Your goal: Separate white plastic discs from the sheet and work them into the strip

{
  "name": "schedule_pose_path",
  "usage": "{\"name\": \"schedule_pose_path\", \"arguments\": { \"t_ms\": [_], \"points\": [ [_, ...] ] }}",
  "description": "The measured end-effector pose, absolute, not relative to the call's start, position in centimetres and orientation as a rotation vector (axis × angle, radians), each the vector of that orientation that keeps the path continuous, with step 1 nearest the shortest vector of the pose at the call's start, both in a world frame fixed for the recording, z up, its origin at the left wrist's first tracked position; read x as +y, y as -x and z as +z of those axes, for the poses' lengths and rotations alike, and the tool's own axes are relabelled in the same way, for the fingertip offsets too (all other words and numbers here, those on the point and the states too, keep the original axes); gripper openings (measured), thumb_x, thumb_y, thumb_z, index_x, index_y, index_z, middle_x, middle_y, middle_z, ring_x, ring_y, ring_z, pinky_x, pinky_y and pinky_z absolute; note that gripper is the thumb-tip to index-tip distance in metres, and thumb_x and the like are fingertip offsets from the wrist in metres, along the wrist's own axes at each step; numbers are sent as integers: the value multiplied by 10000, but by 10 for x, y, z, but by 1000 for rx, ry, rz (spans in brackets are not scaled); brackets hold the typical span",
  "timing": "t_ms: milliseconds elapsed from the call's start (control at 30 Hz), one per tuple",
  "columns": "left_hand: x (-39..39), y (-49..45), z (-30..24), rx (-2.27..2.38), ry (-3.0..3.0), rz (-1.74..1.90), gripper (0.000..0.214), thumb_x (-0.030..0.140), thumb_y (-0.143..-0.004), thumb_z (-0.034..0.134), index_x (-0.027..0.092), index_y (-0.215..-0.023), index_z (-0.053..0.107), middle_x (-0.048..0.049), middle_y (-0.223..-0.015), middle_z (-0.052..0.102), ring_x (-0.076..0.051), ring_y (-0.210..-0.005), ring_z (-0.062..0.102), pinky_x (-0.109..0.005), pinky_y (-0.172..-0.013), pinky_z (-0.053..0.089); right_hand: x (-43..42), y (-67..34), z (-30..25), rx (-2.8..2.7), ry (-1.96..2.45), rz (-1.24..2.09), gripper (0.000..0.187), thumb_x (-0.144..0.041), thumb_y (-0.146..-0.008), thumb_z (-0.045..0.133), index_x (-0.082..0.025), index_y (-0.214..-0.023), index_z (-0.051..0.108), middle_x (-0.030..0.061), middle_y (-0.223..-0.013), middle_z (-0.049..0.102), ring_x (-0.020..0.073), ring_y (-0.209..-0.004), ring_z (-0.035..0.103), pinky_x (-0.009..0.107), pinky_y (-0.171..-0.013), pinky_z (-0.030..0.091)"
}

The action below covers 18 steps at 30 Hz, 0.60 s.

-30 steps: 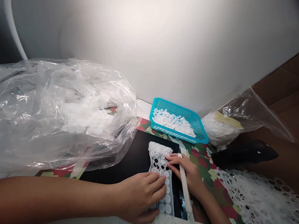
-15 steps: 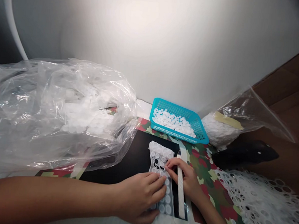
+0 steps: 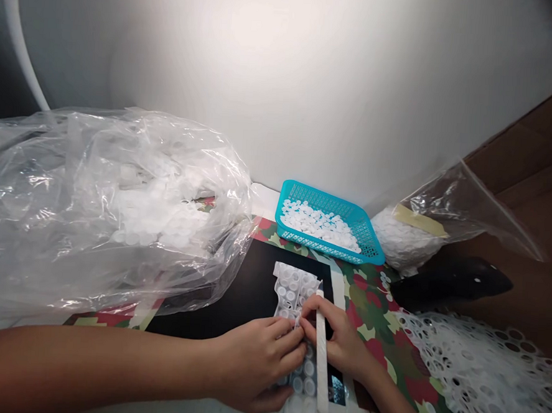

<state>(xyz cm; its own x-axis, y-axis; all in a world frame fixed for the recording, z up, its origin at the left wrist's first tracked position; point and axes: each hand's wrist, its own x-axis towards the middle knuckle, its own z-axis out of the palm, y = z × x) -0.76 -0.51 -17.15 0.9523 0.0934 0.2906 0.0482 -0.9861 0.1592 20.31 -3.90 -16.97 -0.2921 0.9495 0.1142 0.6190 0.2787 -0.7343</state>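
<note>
A narrow translucent plastic sheet of round white pieces (image 3: pixel 289 283) lies on a black mat (image 3: pixel 233 291). My left hand (image 3: pixel 266 362) rests across its lower half, fingers curled over the sheet and thumb at the near side. My right hand (image 3: pixel 338 335) comes in from the right, its thumb and forefinger pinched at the sheet beside my left fingertips. A long white-wrapped tool (image 3: pixel 321 365) with a dark pointed tip is tucked in that same hand, lying across the palm. What the right fingertips pinch is partly hidden.
A turquoise basket (image 3: pixel 376 250) of small white discs stands behind the mat. A big clear bag (image 3: pixel 69 219) of white pieces fills the left. On the right are a filled bag (image 3: pixel 405 239), a black object (image 3: pixel 458 283) and a heap of ringed plastic scraps (image 3: pixel 503 382) on camouflage cloth (image 3: pixel 376 318).
My right hand has shifted slightly left and down, towards my left fingertips, and the white-wrapped tool has moved left with it. My left hand has stayed almost still on the sheet.
</note>
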Motion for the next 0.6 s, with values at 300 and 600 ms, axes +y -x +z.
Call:
{"name": "schedule_pose_path", "arguments": {
  "t_ms": [300, 600],
  "points": [
    [-6, 8, -174, 119, -2956, 461, 473, 368, -884, 428, 60, -1241, 456, -162, -1168, 594, -280, -1116, 511, -382, -960, 409, -40, -203, -173, -1949, 1387, 826, 116, -105, -873, 489, -218, -857, 504, -14, -808, 527, 131, -733, 521, 236, -676, 413],
    [-6, 8, -172, 158, -2933, 442, 496, 378, -893, 413, 56, -1268, 448, -184, -1285, 534, -283, -1174, 491, -371, -981, 391, -40, -206, -178, -1892, 1368, 748, 114, -107, -875, 509, -220, -866, 523, -2, -835, 558, 149, -788, 550, 255, -721, 419]
  ]
}}
